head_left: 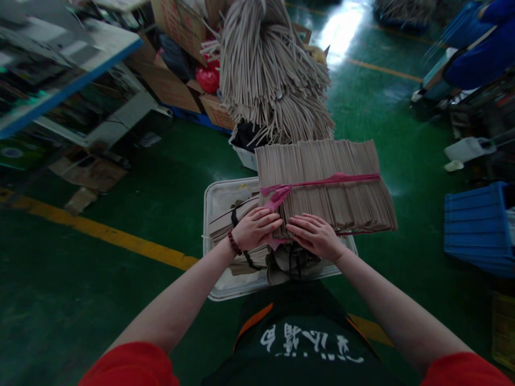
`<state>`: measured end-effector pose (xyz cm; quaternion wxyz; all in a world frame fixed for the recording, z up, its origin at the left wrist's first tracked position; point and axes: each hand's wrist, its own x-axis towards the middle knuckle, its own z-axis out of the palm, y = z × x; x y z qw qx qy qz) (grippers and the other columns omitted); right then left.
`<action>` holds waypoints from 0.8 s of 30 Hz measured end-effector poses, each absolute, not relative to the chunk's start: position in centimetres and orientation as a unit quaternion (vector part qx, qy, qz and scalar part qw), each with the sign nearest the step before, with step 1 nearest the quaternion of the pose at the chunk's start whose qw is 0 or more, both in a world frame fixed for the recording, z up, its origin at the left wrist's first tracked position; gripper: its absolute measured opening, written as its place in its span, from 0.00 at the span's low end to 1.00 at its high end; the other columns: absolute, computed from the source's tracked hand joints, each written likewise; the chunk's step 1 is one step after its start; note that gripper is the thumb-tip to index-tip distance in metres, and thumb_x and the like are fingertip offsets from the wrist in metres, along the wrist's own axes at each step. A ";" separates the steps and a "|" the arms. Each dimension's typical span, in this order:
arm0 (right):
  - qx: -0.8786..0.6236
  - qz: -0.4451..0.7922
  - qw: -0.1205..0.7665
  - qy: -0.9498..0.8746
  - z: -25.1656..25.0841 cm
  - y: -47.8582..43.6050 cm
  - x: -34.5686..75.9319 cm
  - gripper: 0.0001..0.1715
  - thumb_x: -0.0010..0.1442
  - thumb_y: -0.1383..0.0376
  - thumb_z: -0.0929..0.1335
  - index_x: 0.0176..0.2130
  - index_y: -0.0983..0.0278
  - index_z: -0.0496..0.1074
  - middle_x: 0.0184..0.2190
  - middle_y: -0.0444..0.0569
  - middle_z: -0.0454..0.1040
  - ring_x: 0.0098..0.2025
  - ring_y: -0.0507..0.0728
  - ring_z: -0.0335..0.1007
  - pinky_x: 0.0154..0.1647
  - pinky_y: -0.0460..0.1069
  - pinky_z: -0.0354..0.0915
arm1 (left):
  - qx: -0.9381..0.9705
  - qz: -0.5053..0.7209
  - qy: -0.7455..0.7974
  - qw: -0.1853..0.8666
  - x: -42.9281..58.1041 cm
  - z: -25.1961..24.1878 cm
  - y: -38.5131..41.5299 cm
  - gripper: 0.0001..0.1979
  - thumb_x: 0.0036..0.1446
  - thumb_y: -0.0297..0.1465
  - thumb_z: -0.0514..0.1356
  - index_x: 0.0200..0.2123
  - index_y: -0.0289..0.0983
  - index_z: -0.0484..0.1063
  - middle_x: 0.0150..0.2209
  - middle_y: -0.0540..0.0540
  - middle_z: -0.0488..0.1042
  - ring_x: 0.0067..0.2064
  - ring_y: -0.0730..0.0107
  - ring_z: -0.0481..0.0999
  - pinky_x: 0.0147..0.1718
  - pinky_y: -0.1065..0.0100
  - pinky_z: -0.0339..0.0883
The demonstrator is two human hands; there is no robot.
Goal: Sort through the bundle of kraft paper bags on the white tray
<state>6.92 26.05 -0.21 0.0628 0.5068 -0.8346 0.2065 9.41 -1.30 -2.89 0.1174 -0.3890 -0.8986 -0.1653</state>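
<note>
Two bare hands meet at the near edge of one bundle; clock directions run from them. The left hand [257, 228], wearing one beaded bracelet [234, 244], lies with fingers together, pointing toward 3 o'clock. The right hand [314, 236] mirrors it, fingers pointing toward 10 o'clock. The thumbs are hidden, so I cannot tell whether either hand grips or only presses. Both forearms are stretched out, the left from 8 o'clock, the right from 4.

The bundle of beige strips [333, 206], bound by one pink tie [338, 178], spreads from 12 to 2 o'clock. Below it sits one white tray [207, 214], holding more beige pieces [219, 222] with black bands at 9 o'clock. Farther out: one large heap of long strips [269, 69] at 12, one blue-edged tabletop [116, 40] at 10, one blue crate [475, 225] at 3.
</note>
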 end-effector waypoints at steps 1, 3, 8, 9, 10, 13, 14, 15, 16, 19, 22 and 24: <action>0.506 0.206 0.063 -0.835 -0.2 26.1 6.9 0.28 0.64 0.65 0.66 0.62 0.55 0.61 0.60 0.45 0.66 0.61 0.56 0.61 0.65 0.57 0.57 | -0.389 -0.162 -0.899 0.121 9.4 -3.0 -1.3 0.21 0.63 0.33 0.53 0.59 0.40 0.65 0.57 0.44 0.69 0.58 0.60 0.63 0.61 0.55 0.55; 0.504 0.207 0.063 -0.836 -0.2 26.0 6.9 0.28 0.64 0.64 0.66 0.62 0.55 0.62 0.60 0.45 0.66 0.61 0.56 0.61 0.65 0.57 0.57 | -0.389 -0.162 -0.897 0.132 9.4 -3.1 -1.2 0.20 0.62 0.33 0.54 0.57 0.39 0.66 0.56 0.45 0.70 0.57 0.60 0.64 0.61 0.55 0.56; 0.504 0.205 0.063 -0.837 -0.3 26.0 7.0 0.28 0.64 0.64 0.66 0.62 0.55 0.62 0.60 0.44 0.66 0.61 0.56 0.61 0.65 0.56 0.56 | -0.384 -0.166 -0.897 0.141 9.4 -3.1 -1.0 0.17 0.61 0.31 0.54 0.54 0.39 0.69 0.56 0.46 0.70 0.55 0.60 0.65 0.59 0.56 0.57; 0.504 0.205 0.063 -0.837 -0.3 26.0 7.0 0.28 0.64 0.64 0.66 0.62 0.55 0.62 0.60 0.44 0.66 0.61 0.56 0.60 0.65 0.56 0.56 | -0.382 -0.164 -0.899 0.140 9.4 -3.0 -1.0 0.17 0.61 0.31 0.54 0.53 0.40 0.69 0.56 0.46 0.70 0.55 0.60 0.66 0.59 0.56 0.58; 0.504 0.204 0.063 -0.837 -0.3 26.1 7.0 0.28 0.64 0.64 0.66 0.62 0.55 0.61 0.60 0.44 0.66 0.61 0.56 0.60 0.65 0.56 0.56 | -0.380 -0.162 -0.900 0.140 9.4 -3.0 -0.9 0.17 0.61 0.31 0.54 0.53 0.40 0.69 0.56 0.46 0.70 0.55 0.60 0.66 0.59 0.55 0.58; 0.505 0.205 0.061 -0.836 -0.2 26.1 6.9 0.28 0.64 0.64 0.65 0.62 0.55 0.61 0.60 0.44 0.66 0.61 0.56 0.60 0.65 0.56 0.57 | -0.378 -0.154 -0.902 0.144 9.4 -2.8 -0.8 0.16 0.61 0.31 0.54 0.52 0.40 0.70 0.56 0.45 0.69 0.55 0.60 0.66 0.58 0.55 0.58; 0.504 0.206 0.060 -0.836 -0.2 26.1 6.9 0.28 0.64 0.64 0.65 0.62 0.55 0.61 0.60 0.45 0.66 0.61 0.56 0.60 0.65 0.57 0.57 | -0.379 -0.152 -0.901 0.144 9.3 -2.7 -0.8 0.16 0.61 0.31 0.54 0.52 0.40 0.70 0.57 0.45 0.69 0.55 0.60 0.66 0.58 0.55 0.58; 0.504 0.207 0.060 -0.836 -0.2 26.1 6.9 0.28 0.64 0.64 0.65 0.62 0.55 0.61 0.60 0.45 0.66 0.61 0.56 0.60 0.65 0.57 0.57 | -0.383 -0.148 -0.900 0.145 9.3 -2.7 -0.8 0.16 0.61 0.32 0.55 0.52 0.40 0.70 0.57 0.46 0.69 0.55 0.60 0.66 0.58 0.55 0.58; 0.505 0.208 0.059 -0.836 -0.2 26.1 6.9 0.28 0.64 0.64 0.65 0.63 0.55 0.61 0.60 0.45 0.66 0.61 0.56 0.60 0.65 0.57 0.57 | -0.389 -0.145 -0.898 0.146 9.3 -2.6 -0.8 0.16 0.61 0.32 0.55 0.52 0.39 0.69 0.58 0.46 0.68 0.55 0.60 0.65 0.58 0.56 0.58; 0.504 0.211 0.058 -0.835 -0.1 26.1 7.0 0.29 0.64 0.64 0.65 0.63 0.54 0.61 0.60 0.45 0.66 0.61 0.56 0.61 0.65 0.57 0.57 | -0.403 -0.134 -0.893 0.150 9.2 -2.4 -0.7 0.16 0.61 0.32 0.56 0.52 0.38 0.69 0.58 0.46 0.68 0.55 0.60 0.65 0.58 0.56 0.59; 0.504 0.213 0.059 -0.835 -0.1 26.0 7.0 0.29 0.64 0.64 0.66 0.62 0.54 0.61 0.60 0.45 0.66 0.61 0.56 0.61 0.65 0.57 0.57 | -0.407 -0.127 -0.893 0.145 9.2 -2.3 -0.6 0.15 0.61 0.32 0.55 0.51 0.38 0.69 0.58 0.46 0.68 0.55 0.60 0.65 0.58 0.56 0.59; 0.502 0.217 0.061 -0.835 -0.2 26.0 7.0 0.29 0.64 0.64 0.66 0.62 0.54 0.61 0.60 0.45 0.67 0.61 0.57 0.62 0.65 0.57 0.58 | -0.407 -0.124 -0.894 0.138 9.2 -2.3 -0.6 0.15 0.61 0.32 0.55 0.51 0.38 0.69 0.59 0.46 0.68 0.55 0.60 0.65 0.58 0.56 0.59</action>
